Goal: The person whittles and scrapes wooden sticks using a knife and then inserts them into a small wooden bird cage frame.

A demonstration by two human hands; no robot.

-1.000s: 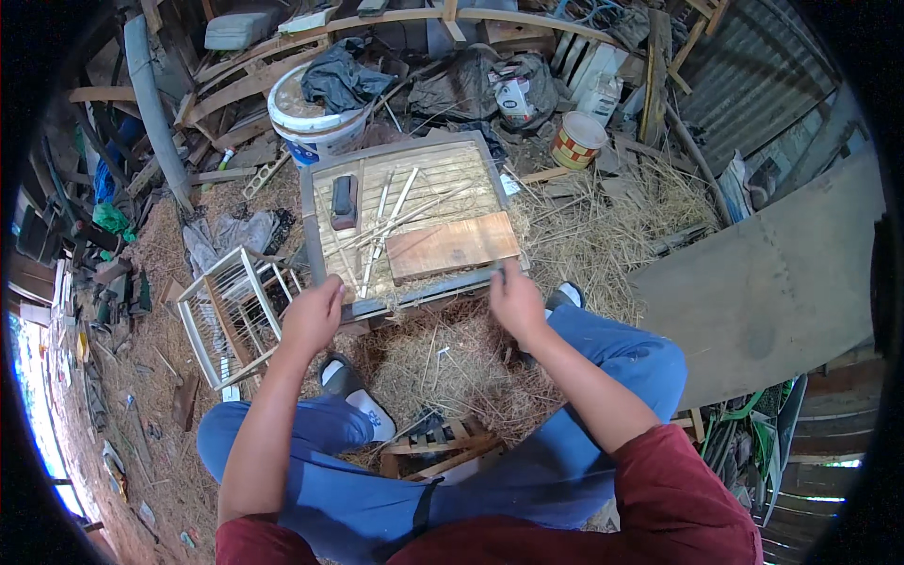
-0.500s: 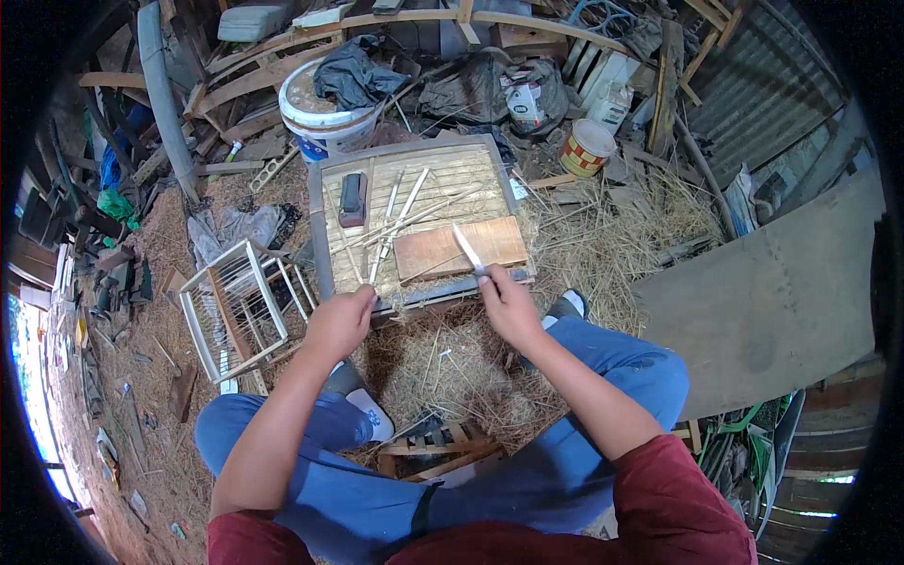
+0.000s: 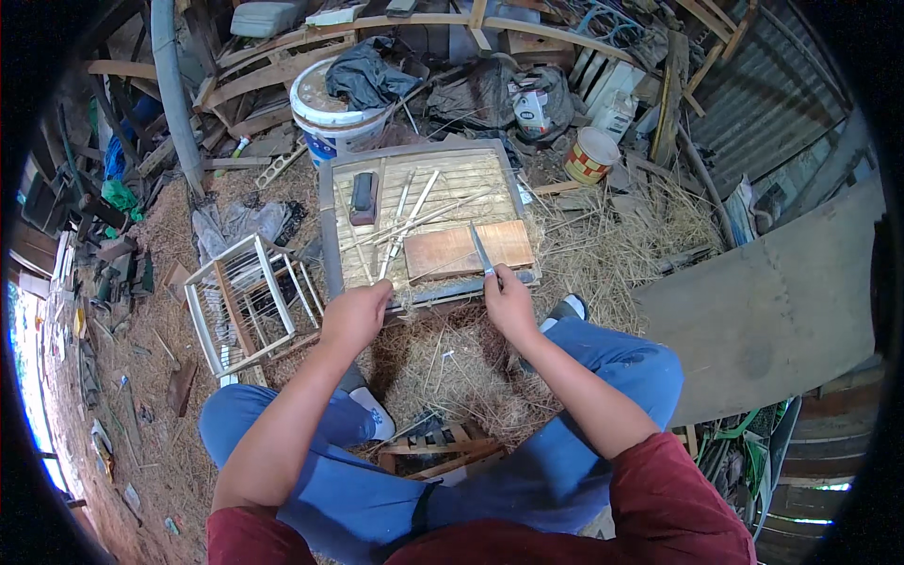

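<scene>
A wooden-slatted board point(image 3: 492, 179) with a grey frame lies in front of me, scattered with thin pale strips point(image 3: 426, 188) and a dark oblong block point(image 3: 363, 196). A flat reddish-brown plank point(image 3: 435, 254) rests on its near right part. My right hand point(image 3: 505, 296) grips a knife point(image 3: 480, 250) by the handle, blade pointing up over the plank. My left hand point(image 3: 363, 311) is closed at the board's near left edge, fingertips on the end of what looks like a thin strip; the pinch is small in view.
A white cage-like frame point(image 3: 226, 292) lies left of the board. Behind stand a white bucket point(image 3: 334, 127) with black plastic on top and a checked tin point(image 3: 589, 168). A large sheet point(image 3: 753, 320) spans the right. Straw, timber and a post point(image 3: 174, 104) surround me.
The knife has come into sight in my right hand, its blade swung up over the plank. My left hand has shifted rightward along the board's near edge to the strip ends.
</scene>
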